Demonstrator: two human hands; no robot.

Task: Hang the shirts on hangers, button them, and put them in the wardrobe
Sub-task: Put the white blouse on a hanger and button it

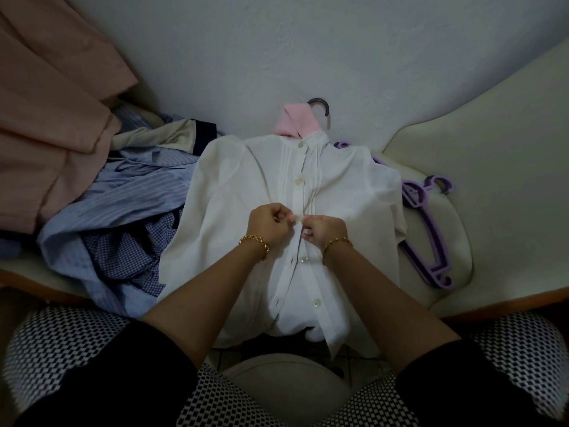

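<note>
Fingers of the left hand (267,221) and right hand (324,231) pinched the mid-placket edges of a white blouse (234,211), seemingly thin, limp and slippery, best gripped close beside each button, lying front-up just beside the purple hangers (431,241).

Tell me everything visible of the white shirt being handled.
The white shirt is thin cloth with a band collar, narrow pleats and pearly buttons. It lies front up on a cream cushion, collar away from the person, hem hanging off the near edge. A grey hook sticks out above the collar. The top two buttons look fastened, the lowest two open. Both the left hand and right hand pinch its front at mid-chest. Its sides overlap blue shirts and purple hangers.
</note>
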